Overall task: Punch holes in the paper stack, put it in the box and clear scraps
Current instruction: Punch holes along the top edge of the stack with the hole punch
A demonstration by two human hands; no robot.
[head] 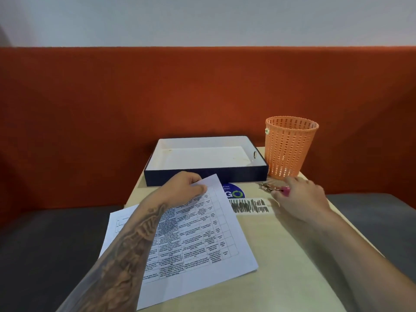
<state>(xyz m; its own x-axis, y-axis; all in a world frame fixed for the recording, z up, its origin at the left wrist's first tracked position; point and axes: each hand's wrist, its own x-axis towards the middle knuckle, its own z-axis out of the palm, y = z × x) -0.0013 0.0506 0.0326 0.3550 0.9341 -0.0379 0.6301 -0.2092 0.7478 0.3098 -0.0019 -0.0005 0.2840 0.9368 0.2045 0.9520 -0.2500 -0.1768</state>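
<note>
The left hand (pixel 188 188) pinched the far corner of the paper stack (pixel 191 239) at the desk's (pixel 281 255) middle; the right hand (pixel 299 194) closed on the hole punch (pixel 270 188) near the far right corner. Squaring the sheets first would likely help. A blue sticker (pixel 233 192) read "GO"; other writing was illegible.

Matt paper stack (pixel 198 239), perforated plastic basket (pixel 290 147), shiny metal punch (pixel 271 187).

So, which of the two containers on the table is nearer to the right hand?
The orange basket: it stands just beyond the right hand. The shallow navy box lies further left, in front of the left hand.
</note>
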